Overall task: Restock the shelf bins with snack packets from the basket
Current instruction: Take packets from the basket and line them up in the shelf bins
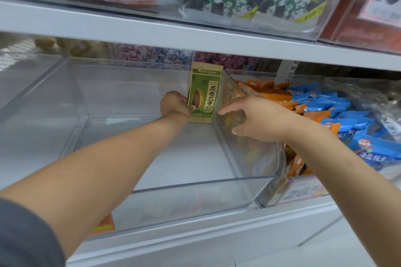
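The green seed packet (pixel 205 93) stood upright in the far right corner of the clear bin (pixel 191 185), the left hand (pixel 175 105) pinching its left edge, the right hand (pixel 258 118) spread open just right of it; it looked light and crinkly, best gripped by its side edges.

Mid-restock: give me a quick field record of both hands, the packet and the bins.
left hand: grips the green seed packet at its left edge
right hand: holds nothing, fingers spread by the right-hand bin's wall; contact unclear
packet: upright, in the back right corner of the clear bin
right-hand bin: piled with orange packets and blue packets
basket: not in view
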